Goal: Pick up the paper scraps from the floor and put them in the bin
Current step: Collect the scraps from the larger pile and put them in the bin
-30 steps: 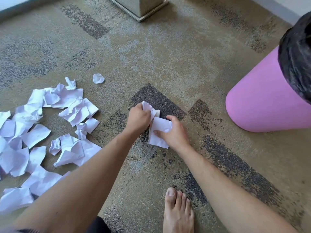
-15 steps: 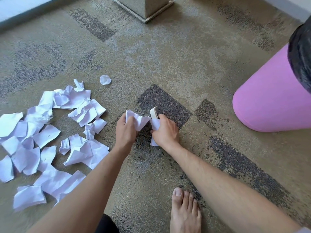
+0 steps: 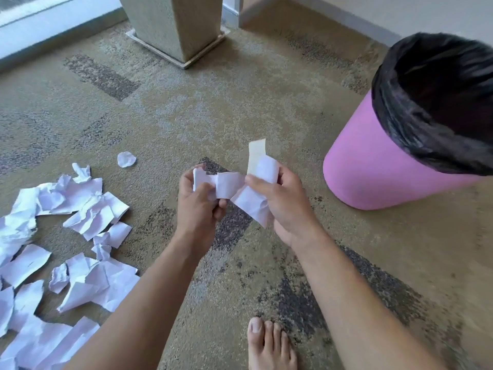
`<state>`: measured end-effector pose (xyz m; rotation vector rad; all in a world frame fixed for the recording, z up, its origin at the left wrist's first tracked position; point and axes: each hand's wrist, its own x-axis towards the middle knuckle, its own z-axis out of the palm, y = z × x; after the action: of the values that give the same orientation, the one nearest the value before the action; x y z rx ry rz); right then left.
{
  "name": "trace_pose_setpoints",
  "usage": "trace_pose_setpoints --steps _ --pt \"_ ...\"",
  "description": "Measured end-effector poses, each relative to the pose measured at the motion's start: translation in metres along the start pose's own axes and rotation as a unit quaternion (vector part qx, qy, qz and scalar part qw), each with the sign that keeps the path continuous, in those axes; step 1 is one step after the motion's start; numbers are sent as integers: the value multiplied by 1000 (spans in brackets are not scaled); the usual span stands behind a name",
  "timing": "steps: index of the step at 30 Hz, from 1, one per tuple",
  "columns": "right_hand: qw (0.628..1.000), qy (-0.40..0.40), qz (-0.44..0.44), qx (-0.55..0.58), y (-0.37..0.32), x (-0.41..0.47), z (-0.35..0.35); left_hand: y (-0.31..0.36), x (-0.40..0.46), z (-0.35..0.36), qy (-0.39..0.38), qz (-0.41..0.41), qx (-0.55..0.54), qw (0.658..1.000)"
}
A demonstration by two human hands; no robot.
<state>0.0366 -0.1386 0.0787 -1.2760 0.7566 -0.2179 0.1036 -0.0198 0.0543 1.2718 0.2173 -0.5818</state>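
Note:
My left hand [image 3: 198,206] grips white paper scraps [image 3: 226,184] above the carpet at the centre of the view. My right hand [image 3: 282,206] grips more white scraps [image 3: 252,202], with a yellowish strip [image 3: 256,152] sticking up from them. The two bundles touch between my hands. A pink bin [image 3: 373,172] lined with a black bag [image 3: 432,102] stands on the right, close to my right hand. Several crumpled white scraps [image 3: 88,209] lie spread on the carpet at the left, and one small scrap [image 3: 126,159] lies apart from them.
A square stone-like pedestal [image 3: 173,25] stands at the back centre on a base tray. A wall and skirting run along the back right, a window ledge [image 3: 40,30] at the back left. My bare foot [image 3: 269,345] rests on the carpet at the bottom.
Both hands have lifted off the carpet with the scraps in them and risen towards the camera. The view has tilted up, so the bin's open top now shows.

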Motion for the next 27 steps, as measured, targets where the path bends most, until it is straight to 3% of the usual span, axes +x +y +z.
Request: trace_pose_setpoints --steps 5,11,20,27 --pt "996 14 -76 50 -70 -29 -27 48 -23 61 -147 26 -65 987" --pt "979 65 -132 143 -148 -54 -75 93 -46 149 -305 50 -46 950" --pt "930 206 -76 294 -201 -30 -170 122 -56 270 -328 46 134 934" --pt "927 237 -27 288 -193 -13 -192 121 -61 303 -400 -54 257 878"
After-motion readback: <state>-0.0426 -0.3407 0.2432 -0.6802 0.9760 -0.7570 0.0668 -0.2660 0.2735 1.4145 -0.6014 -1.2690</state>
